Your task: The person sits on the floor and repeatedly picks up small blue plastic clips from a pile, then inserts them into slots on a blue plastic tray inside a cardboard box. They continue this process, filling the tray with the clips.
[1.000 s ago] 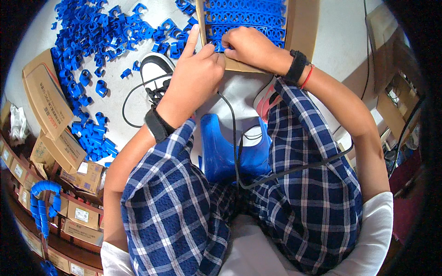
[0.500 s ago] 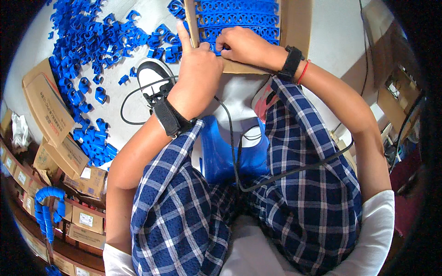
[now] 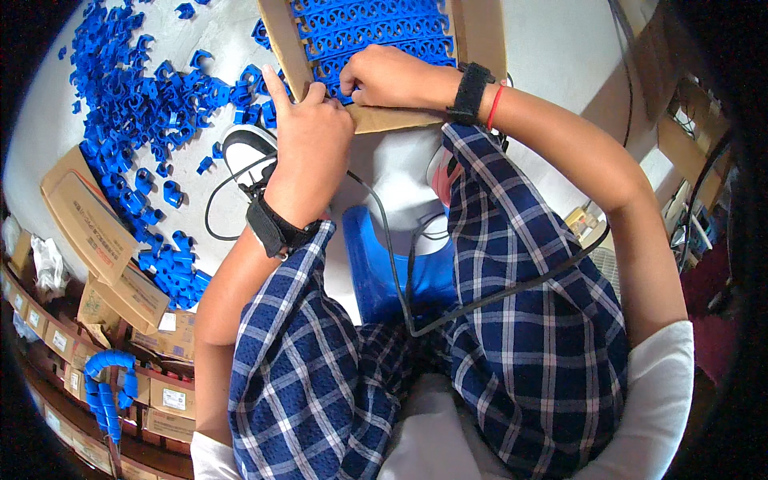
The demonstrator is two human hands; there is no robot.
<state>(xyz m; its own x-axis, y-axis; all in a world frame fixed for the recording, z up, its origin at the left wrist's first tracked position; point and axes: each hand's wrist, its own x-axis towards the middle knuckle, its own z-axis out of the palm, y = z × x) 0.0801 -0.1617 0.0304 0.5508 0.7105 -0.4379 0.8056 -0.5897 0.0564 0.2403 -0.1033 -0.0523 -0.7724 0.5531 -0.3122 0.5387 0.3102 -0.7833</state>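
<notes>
An open cardboard box [image 3: 400,118] holds neat rows of blue plastic pipe clips [image 3: 376,36]. My left hand [image 3: 308,148] is at the box's near left corner. Its index finger stretches along the outside of the wall, while the other fingers bend over the edge and grip the cardboard. Just inside the near wall, my right hand [image 3: 396,78] rests with curled fingers against the nearest row of clips. Its fingertips are hidden, and what they hold cannot be made out.
Many loose blue clips [image 3: 152,112] cover the white floor at left. A folded carton [image 3: 92,220] lies beside them, near shelves of small boxes [image 3: 172,398]. A blue stool [image 3: 372,272] is between my legs, and a black cable [image 3: 512,280] crosses my lap.
In the picture the box and both hands sit farther left and look slightly turned, as the whole view has shifted. Both hands remain at the box's near edge.
</notes>
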